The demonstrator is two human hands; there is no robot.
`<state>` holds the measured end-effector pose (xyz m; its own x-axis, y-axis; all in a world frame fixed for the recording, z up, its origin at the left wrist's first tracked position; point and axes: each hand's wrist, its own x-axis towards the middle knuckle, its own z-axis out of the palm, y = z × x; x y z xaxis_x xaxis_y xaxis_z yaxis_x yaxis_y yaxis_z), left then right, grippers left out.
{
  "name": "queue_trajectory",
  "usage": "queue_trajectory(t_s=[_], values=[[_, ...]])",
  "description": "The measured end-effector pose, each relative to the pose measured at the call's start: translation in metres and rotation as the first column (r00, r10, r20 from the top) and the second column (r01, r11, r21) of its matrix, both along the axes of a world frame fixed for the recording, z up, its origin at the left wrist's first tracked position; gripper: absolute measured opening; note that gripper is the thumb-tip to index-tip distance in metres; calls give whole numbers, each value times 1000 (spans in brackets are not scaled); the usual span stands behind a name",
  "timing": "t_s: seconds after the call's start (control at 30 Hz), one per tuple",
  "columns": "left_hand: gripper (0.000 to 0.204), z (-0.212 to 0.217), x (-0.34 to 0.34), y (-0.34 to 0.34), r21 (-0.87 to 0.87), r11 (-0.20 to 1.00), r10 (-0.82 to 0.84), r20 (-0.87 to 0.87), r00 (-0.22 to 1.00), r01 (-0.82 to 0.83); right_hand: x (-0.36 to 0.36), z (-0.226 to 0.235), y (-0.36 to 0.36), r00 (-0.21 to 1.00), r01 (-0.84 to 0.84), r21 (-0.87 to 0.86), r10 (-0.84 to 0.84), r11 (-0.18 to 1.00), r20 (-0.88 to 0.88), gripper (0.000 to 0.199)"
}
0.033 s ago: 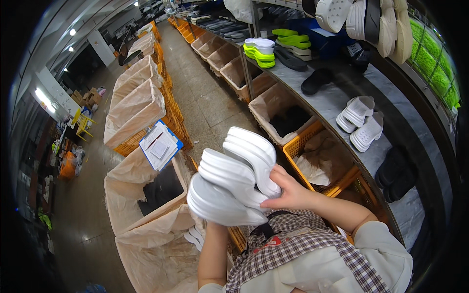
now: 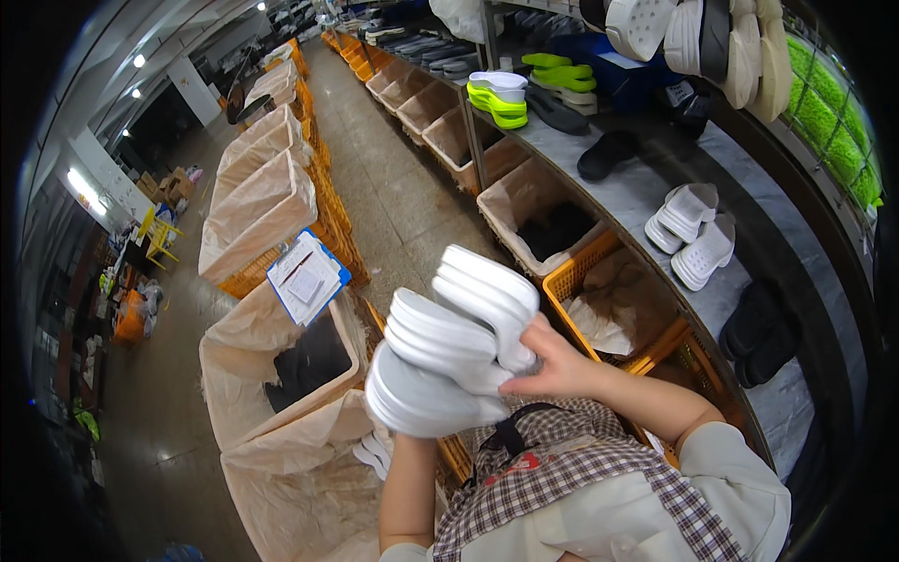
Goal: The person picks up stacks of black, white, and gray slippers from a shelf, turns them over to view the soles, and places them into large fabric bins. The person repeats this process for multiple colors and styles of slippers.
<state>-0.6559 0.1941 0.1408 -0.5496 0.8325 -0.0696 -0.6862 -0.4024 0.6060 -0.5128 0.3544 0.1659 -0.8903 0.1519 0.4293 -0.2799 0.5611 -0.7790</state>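
Observation:
Several white shoe soles are bunched together in front of my chest, their thick ribbed edges facing up and away. My right hand is closed on the right-hand end of the bunch, thumb across the near side and fingers wrapped behind. From below, my left forearm runs up under the lower left soles. The left hand itself is hidden behind them, where it bears the bunch; its fingers do not show. More white soles lie in the cloth-lined basket below my left arm.
Lined orange baskets run in a row on the left; a blue clipboard rests on one. Right of the aisle stand more baskets beneath a shelf bearing white clogs, black soles and yellow-green soles.
The bunch of white soles has shifted slightly to the right and tilted a little. My right hand keeps its grip, and the surroundings stay the same.

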Motion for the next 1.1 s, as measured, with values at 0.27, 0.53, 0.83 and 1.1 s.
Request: queue_trajectory(t_s=[0.27,0.53,0.83,1.1], values=[[45,9,17,-10,86,991,-118,250,961,99,-9,-16,45,989,-128,-331,146,935,30,30],[43,-16,6,-21,-45,991,-112,250,962,128,12,-37,5,918,-55,-936,386,348,90,56],[49,-37,15,-17,-299,951,74,-35,997,-81,10,-22,-14,959,-47,-694,226,719,169,52],[65,-29,26,-50,393,919,-160,432,888,-26,12,-15,8,941,-106,-894,246,-435,-231,76]])
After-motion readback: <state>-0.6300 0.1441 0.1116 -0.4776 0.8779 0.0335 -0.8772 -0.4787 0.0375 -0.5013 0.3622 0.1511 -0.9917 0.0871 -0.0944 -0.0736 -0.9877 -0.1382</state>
